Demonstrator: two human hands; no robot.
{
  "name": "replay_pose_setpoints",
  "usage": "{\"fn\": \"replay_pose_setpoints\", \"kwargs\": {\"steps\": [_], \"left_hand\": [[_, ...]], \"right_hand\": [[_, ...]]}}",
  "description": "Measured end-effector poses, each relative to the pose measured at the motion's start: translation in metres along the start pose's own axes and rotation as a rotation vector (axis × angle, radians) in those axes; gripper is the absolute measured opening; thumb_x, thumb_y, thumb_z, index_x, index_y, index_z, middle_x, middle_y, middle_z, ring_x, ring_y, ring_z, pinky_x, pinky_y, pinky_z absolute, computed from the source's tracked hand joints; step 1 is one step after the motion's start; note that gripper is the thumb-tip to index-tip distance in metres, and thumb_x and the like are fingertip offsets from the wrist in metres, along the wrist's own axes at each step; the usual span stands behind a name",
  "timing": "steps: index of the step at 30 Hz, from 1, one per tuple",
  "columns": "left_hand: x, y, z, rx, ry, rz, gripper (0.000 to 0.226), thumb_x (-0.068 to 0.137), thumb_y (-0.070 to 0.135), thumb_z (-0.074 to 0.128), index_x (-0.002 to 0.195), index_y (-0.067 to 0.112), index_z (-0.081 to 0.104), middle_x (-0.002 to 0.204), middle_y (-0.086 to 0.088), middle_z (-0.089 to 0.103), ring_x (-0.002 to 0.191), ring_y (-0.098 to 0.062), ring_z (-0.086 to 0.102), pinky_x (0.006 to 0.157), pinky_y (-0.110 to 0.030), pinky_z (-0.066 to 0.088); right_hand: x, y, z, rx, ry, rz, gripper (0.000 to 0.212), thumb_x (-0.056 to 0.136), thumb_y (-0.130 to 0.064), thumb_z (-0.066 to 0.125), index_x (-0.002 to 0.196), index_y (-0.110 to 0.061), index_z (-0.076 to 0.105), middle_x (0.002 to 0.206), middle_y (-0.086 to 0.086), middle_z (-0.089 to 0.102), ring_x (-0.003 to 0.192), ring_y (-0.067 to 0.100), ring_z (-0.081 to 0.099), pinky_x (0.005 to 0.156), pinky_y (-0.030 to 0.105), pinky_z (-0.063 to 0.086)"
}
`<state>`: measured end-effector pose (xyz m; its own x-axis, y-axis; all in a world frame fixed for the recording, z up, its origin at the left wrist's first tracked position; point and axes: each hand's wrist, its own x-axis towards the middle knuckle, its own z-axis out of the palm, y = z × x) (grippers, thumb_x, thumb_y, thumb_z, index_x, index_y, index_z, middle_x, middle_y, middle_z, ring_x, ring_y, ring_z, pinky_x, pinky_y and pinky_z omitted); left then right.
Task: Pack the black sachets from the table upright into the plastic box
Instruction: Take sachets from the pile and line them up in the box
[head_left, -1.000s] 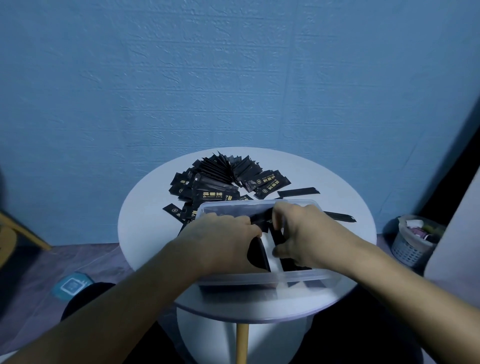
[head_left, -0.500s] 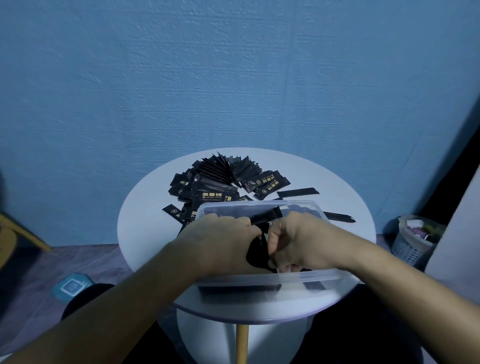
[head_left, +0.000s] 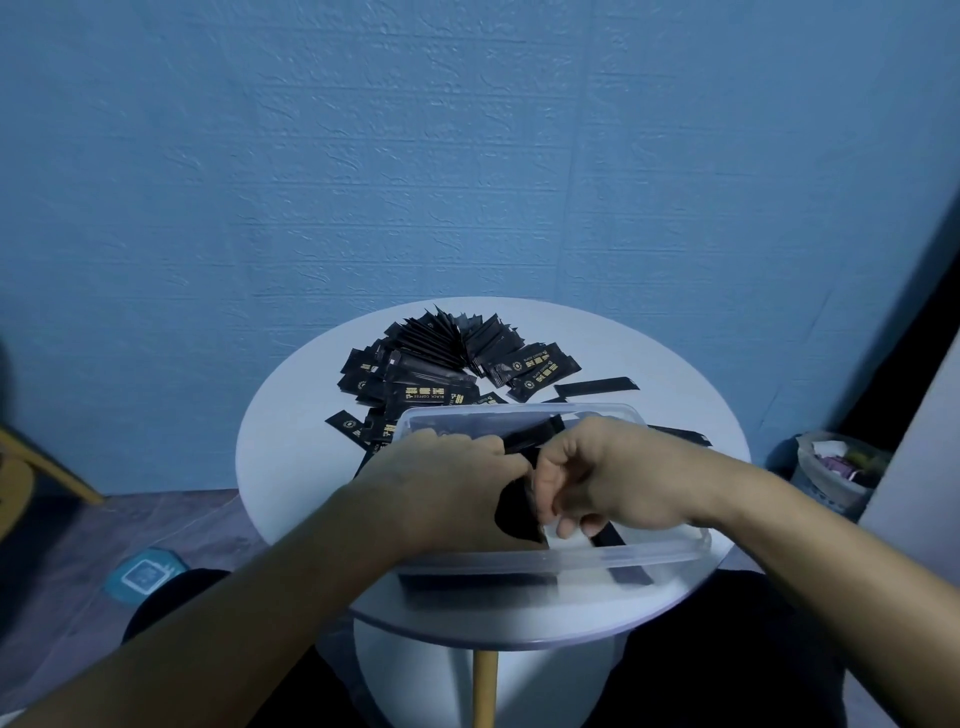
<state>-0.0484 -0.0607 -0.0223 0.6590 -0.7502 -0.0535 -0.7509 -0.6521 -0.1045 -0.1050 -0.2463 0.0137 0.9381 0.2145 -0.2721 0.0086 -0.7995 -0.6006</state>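
Head: right hand (head_left: 618, 483) pinches sachet (head_left: 531, 439) inside box (head_left: 639, 555) rim

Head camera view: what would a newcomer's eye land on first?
A fanned heap of black sachets lies at the far side of the round white table. Nearer, the left hand and right hand meet inside a clear plastic box, the right hand pinching one sachet. A blue wall fills everything behind.

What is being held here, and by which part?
The right hand pinches a black sachet by its lower part; the left hand's grip is hidden.
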Motion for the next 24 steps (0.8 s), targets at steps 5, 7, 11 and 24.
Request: {"fn": "replay_pose_setpoints", "kwargs": {"steps": [5, 7, 11, 24], "left_hand": [[0.003, 0.001, 0.001, 0.003, 0.002, -0.033, 0.063, 0.085, 0.080, 0.050, 0.137, 0.044, 0.045, 0.127, 0.014, 0.054, 0.114, -0.016, 0.058, 0.093, -0.039, 0.043], [0.002, 0.001, 0.000, 0.007, 0.009, -0.027, 0.064, 0.085, 0.079, 0.050, 0.137, 0.043, 0.045, 0.127, 0.014, 0.054, 0.114, -0.017, 0.058, 0.093, -0.039, 0.043], [0.000, 0.004, -0.004, 0.004, -0.026, -0.040, 0.064, 0.086, 0.079, 0.050, 0.139, 0.043, 0.044, 0.131, 0.012, 0.053, 0.118, -0.018, 0.057, 0.096, -0.038, 0.042], [-0.004, 0.009, -0.015, -0.002, -0.102, -0.044, 0.072, 0.083, 0.085, 0.042, 0.141, 0.041, 0.043, 0.137, 0.009, 0.051, 0.124, -0.020, 0.055, 0.100, -0.041, 0.036]], "right_hand": [[-0.009, -0.008, -0.004, -0.675, 0.263, 0.069, 0.004, 0.088, -0.020, 0.063, 0.088, -0.018, 0.066, 0.084, 0.005, 0.069, 0.071, 0.021, 0.059, 0.045, 0.020, 0.031], [-0.009, -0.008, 0.000, -0.747, 0.284, 0.099, 0.016, 0.086, -0.024, 0.065, 0.077, -0.017, 0.054, 0.078, 0.005, 0.055, 0.059, 0.017, 0.041, 0.045, 0.024, 0.026], [-0.006, -0.008, 0.007, -0.736, 0.185, 0.145, 0.034, 0.080, -0.022, 0.065, 0.063, -0.018, 0.036, 0.064, 0.000, 0.042, 0.057, 0.018, 0.041, 0.046, 0.028, 0.029], [-0.002, -0.016, 0.003, -0.497, 0.208, 0.171, 0.005, 0.079, -0.020, 0.071, 0.080, -0.015, 0.068, 0.075, 0.005, 0.066, 0.074, 0.026, 0.063, 0.062, 0.030, 0.055]]}}
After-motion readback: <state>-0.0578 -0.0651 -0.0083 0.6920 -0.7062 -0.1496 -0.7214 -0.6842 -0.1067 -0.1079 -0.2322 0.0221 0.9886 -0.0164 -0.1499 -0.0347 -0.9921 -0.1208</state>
